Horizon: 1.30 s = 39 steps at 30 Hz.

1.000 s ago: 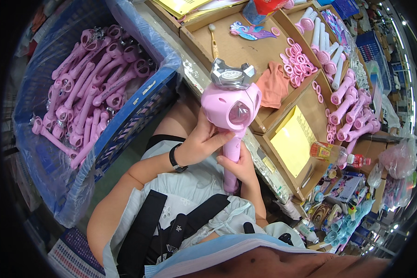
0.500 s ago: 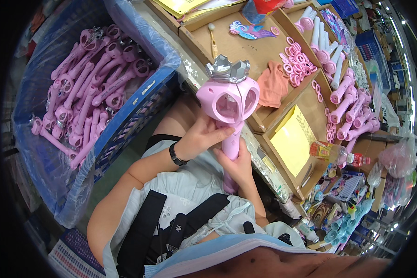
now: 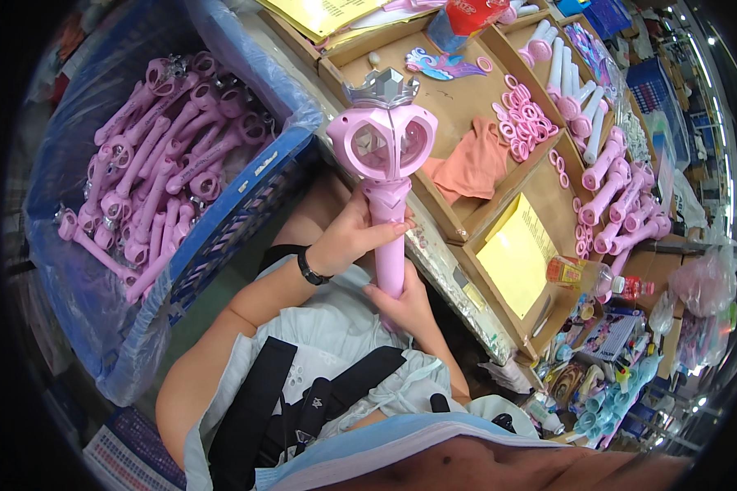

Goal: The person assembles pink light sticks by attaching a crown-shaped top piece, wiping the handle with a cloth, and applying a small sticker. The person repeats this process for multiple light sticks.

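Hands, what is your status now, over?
Left hand gripping pink wand, right hand gripping lower. Silver crown atop wand. No obstruction seen.

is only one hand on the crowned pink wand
No, the left hand grips the pink wand above the right hand, which also holds it.

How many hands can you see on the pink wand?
2. The left hand grips the pink wand higher up, and the right hand holds it lower down. Both are partly hidden behind it.
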### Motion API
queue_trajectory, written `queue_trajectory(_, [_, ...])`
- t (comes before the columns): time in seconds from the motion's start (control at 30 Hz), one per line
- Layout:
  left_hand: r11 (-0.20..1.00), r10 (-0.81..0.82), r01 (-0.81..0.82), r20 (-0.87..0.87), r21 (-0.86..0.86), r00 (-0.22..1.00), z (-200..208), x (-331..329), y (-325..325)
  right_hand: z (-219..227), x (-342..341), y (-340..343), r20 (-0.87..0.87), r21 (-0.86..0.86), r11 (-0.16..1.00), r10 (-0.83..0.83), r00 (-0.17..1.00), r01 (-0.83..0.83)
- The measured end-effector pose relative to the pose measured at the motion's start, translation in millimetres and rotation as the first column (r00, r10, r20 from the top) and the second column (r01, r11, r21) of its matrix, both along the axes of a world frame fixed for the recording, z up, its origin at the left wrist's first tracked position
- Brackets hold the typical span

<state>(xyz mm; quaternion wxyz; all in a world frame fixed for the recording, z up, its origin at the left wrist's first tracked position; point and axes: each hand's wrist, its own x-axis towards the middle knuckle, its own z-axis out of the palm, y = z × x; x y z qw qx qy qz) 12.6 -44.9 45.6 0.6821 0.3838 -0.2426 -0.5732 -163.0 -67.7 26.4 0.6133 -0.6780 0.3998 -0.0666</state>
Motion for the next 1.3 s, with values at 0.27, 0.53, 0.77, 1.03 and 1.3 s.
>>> queue_trajectory(0.27, [0.999, 0.027, -0.023, -0.081, 0.04, 0.996, 2, -2, -4, -3, 9, 11, 0.041, -0.09, 0.988, -0.122, 0.992, 0.125])
queue_trajectory(0.53, [0.999, 0.018, -0.014, -0.131, 0.03, 0.991, 1, -2, 0, -2, 10, 12, 0.05, -0.183, 0.978, -0.093, 0.994, 0.101])
queue_trajectory(0.77, [0.97, -0.093, -0.006, -0.394, -0.244, 0.914, -1, 18, -12, -1, 0, 11, 0.049, -0.231, 0.973, -0.013, 0.999, 0.024])
queue_trajectory(1.03, [0.937, 0.097, -0.144, -0.16, -0.318, 0.982, 2, 15, -19, -1, -1, 12, 0.126, -0.252, 0.967, -0.011, 0.992, 0.043])
queue_trajectory(1.3, [0.994, -0.037, 0.023, -0.14, -0.106, 0.989, -7, -4, -7, -4, 1, 12, 0.123, -0.209, 0.974, -0.065, 0.99, 0.09])
